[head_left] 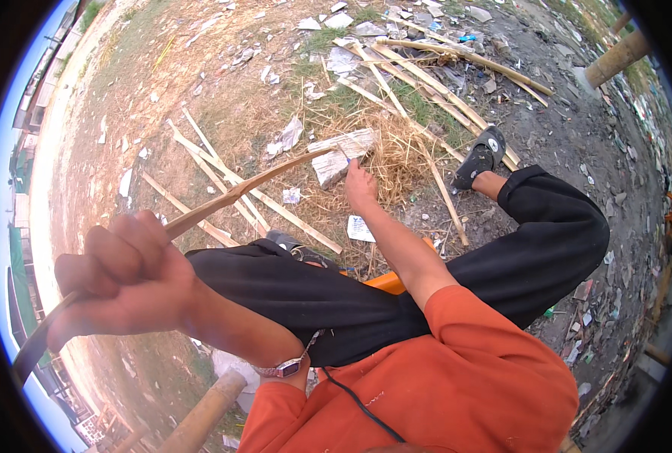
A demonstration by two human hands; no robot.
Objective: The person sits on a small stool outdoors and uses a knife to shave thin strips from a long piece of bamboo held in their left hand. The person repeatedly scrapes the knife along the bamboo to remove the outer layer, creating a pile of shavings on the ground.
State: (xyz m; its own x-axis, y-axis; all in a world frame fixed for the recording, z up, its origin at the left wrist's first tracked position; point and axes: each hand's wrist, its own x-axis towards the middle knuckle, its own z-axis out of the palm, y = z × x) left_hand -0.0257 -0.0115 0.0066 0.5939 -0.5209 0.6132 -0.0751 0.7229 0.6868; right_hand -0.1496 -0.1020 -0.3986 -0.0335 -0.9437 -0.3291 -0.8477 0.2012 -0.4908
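My left hand [128,283], raised at the left with a watch on its wrist, is wrapped round a long split bamboo strip [241,189]. One end of the strip runs past my fist to the lower left. Its far end lies over a pale, weathered wooden block [351,140] on the ground. Beside that end my right hand [361,187] is closed on what looks like a knife [342,152]. Only a thin blade and a bit of blue show above the fingers; the rest of the handle is hidden.
Several bamboo strips [298,213] lie ahead to the left, and longer bamboo pieces [430,87] lie beyond my shoe [481,157]. Straw-like shavings [396,162] surround the block. An orange seat [387,283] shows between my legs. Bamboo posts [617,59] stand at the right; litter covers the ground.
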